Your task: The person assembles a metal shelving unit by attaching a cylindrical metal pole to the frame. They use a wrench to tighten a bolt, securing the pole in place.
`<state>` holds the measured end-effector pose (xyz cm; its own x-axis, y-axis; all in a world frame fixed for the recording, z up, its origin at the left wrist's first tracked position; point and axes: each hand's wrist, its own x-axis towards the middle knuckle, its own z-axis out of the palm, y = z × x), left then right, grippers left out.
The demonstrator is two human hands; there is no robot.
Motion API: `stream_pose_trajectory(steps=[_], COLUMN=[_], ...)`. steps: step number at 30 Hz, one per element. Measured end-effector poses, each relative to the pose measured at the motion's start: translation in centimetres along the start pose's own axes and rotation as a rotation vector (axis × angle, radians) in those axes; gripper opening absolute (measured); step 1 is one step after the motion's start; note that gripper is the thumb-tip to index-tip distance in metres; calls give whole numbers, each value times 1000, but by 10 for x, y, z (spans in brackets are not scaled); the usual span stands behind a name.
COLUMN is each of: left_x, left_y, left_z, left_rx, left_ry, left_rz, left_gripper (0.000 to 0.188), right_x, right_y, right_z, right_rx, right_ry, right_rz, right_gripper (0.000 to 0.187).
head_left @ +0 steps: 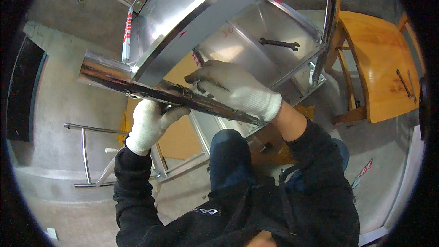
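Both my hands wear white work gloves with darkened fingertips. A shiny metal tube [206, 105], wide at its left end, slants across in front of me along the edge of a stainless steel frame [192, 32]. My left hand [148, 126] is closed just below the tube, its thumb pointing right; a small dark metal part shows by the thumb, and its other fingers are partly hidden. Over the tube from the right comes my right hand [235, 89], fingers curled and pinched together against the tube's upper side. Whatever they grip is too hidden to name.
An open-end wrench [279, 44] lies on the sheet-metal panel [247, 25] beyond my right hand. On the right, a wooden chair [379, 64] carries two more wrenches [404, 84]. A tubular metal frame [84, 155] stands at left, and a brown board [178, 132] is behind the tube.
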<state>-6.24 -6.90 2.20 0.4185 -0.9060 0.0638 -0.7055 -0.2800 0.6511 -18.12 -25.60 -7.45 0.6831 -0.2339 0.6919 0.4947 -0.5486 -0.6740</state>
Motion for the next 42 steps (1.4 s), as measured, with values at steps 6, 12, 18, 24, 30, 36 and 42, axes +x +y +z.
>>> stream_pose_trajectory(steps=[6,12,18,24,30,36,42], left_x=[1,0,0,2,2,2,0], left_y=[-5,-8,-9,-3,-4,-6,-3], left_z=[-1,1,1,1,1,2,2], left_rx=[27,121,113,30,97,-51,24], left_ry=[-22,17,-7,-32,-15,-15,0], left_rz=[-13,31,49,1,-65,-76,-59], left_gripper=[32,35,37,35,35,36,37], right_x=[-3,0,-1,1,1,8,17], right_y=[-6,-11,-3,-2,2,4,-16], right_z=[0,4,10,10,14,4,4], right_rx=[-7,9,33,98,-3,-348,-106], right_ry=[8,13,-2,-13,0,-21,-111], right_rz=[66,134,155,188,106,-205,174], right_gripper=[30,25,29,29,27,22,19])
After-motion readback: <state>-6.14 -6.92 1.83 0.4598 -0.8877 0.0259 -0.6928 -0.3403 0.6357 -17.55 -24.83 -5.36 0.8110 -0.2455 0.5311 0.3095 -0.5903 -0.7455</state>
